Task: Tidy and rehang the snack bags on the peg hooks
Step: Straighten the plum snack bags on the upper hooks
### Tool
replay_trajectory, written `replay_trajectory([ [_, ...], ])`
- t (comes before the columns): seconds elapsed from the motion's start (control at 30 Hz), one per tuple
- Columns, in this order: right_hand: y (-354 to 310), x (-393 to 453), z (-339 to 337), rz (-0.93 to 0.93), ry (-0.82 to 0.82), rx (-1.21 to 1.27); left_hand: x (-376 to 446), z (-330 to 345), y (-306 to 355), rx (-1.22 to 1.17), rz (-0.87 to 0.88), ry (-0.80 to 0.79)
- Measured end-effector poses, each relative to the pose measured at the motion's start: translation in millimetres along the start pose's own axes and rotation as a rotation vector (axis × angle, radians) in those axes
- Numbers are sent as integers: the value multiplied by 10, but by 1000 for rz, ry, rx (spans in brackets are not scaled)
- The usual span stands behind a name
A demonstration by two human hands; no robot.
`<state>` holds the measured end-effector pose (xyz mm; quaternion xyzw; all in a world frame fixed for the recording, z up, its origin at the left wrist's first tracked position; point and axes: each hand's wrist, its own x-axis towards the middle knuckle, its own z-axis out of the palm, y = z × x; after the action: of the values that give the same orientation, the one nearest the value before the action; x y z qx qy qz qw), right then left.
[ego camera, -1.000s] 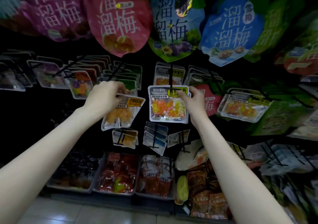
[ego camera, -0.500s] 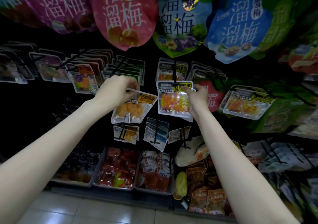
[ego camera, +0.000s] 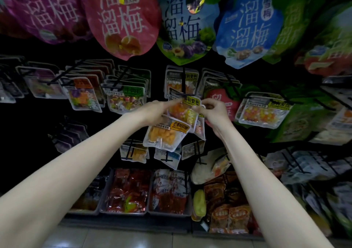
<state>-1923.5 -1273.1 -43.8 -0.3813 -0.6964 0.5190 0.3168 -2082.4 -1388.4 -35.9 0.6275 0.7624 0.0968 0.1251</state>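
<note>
Mostly the wall reads as tidy from where I sit, so I judge the job well along but not finished. Over at nine o'clock the rows of clear pouches (ego camera: pixel 83 93) hang square on their pegs, and nothing there looks like it needs me. Moving in, my left hand (ego camera: pixel 154 112) sits just left of centre, fingers reaching toward the one o'clock side and gripping the mango bag (ego camera: pixel 165 135), which hangs tilted below the hand with its lower corner pointing to seven o'clock; this one is off any peg and is the clearest item left to hang. Straight ahead, the mixed-fruit bag (ego camera: pixel 182 112) is held between both hands, its top edge right under the black peg hook (ego camera: pixel 183 84) at twelve o'clock. Whether its hole is already over the hook tip I cannot tell; the yellow label and my fingers cover that spot. My right hand (ego camera: pixel 213 112) pinches the upper right corner of that bag, thumb and forefinger closed on the film. The two hands are close together, with only the bag's width between them. Further round at three o'clock another fruit pouch (ego camera: pixel 262 112) hangs slightly askew among green packs, perhaps a later touch-up. Down at six o'clock the floor bins (ego camera: pixel 129 190) hold red packets, outside the pegs.
</note>
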Motion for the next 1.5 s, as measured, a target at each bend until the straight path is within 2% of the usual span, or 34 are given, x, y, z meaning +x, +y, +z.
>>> replay_trajectory([
  [0.17,72,-166,-265,-36,-60,-63,27,46,-97,57,-36,26],
  [0.27,44,-227,-410,-37,10,-127,56,76,-87,73,-47,29],
  [0.37,-81,-251,-543,-122,89,-265,58,63,-12,83,-56,36],
  [0.43,-182,-271,-633,-161,24,-379,73,63,8,85,-54,49],
  [0.53,-282,-350,-661,-196,-160,-625,106,99,-8,106,-67,67],
  [0.6,-318,-410,-598,-258,-186,-690,86,116,1,140,-54,83],
  [0.73,-363,-419,-387,-397,-205,-659,0,116,22,234,-49,107],
  [0.83,-374,-293,-214,-473,-71,-630,0,92,-29,231,-154,135],
  [1.0,-364,-69,-33,-317,-113,-224,-132,57,-245,118,-146,122],
  [1.1,-319,10,64,-251,-53,-105,-289,-28,-353,102,-171,121],
  [1.23,-299,45,175,-222,40,-181,-414,-101,-367,98,-183,142],
  [1.5,-244,84,317,-284,233,-507,-434,-78,-306,37,-30,139],
])
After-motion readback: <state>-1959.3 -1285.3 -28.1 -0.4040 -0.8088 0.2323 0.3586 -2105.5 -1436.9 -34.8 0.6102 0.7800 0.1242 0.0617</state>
